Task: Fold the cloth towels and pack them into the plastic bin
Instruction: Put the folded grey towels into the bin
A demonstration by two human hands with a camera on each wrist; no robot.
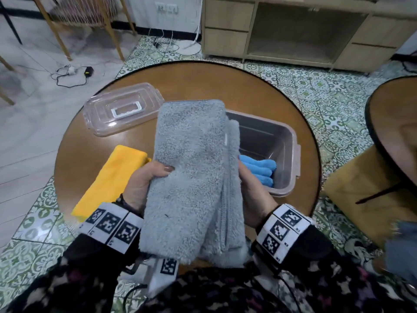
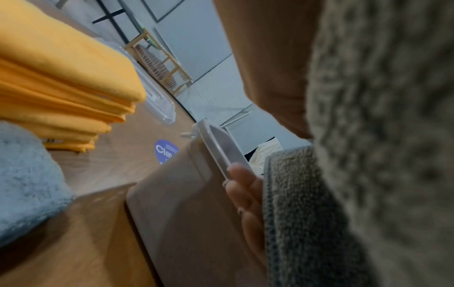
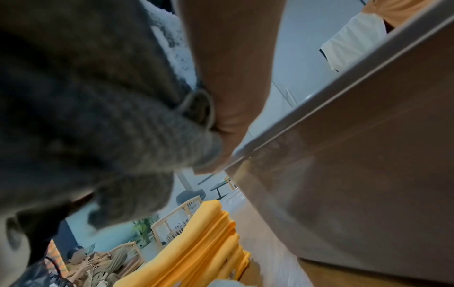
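Both hands clamp one folded fluffy grey towel (image 1: pixel 191 177) above the round wooden table's (image 1: pixel 203 82) near edge — left hand (image 1: pixel 144 186) and right hand (image 1: pixel 252 190) on opposite sides. One folded yellow towel (image 1: pixel 112 179) lies near-left. One translucent plastic bin (image 1: pixel 286 154), holding blue cloths (image 1: pixel 259 170), sits right; one clear lid (image 1: pixel 121 107) far-left — bare tabletop beyond.

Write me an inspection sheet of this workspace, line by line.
Surface: round wooden table.
Job's things: grey towel folded, held above the table; yellow towel folded at the left; blue towel inside the plastic bin.
Clutter: clear lid lying beside the bin.
Grippers: left hand and right hand grip the grey towel's sides.
Cables: cords and an adapter on the floor.
Surroundings: wooden cabinet, chair, second table.
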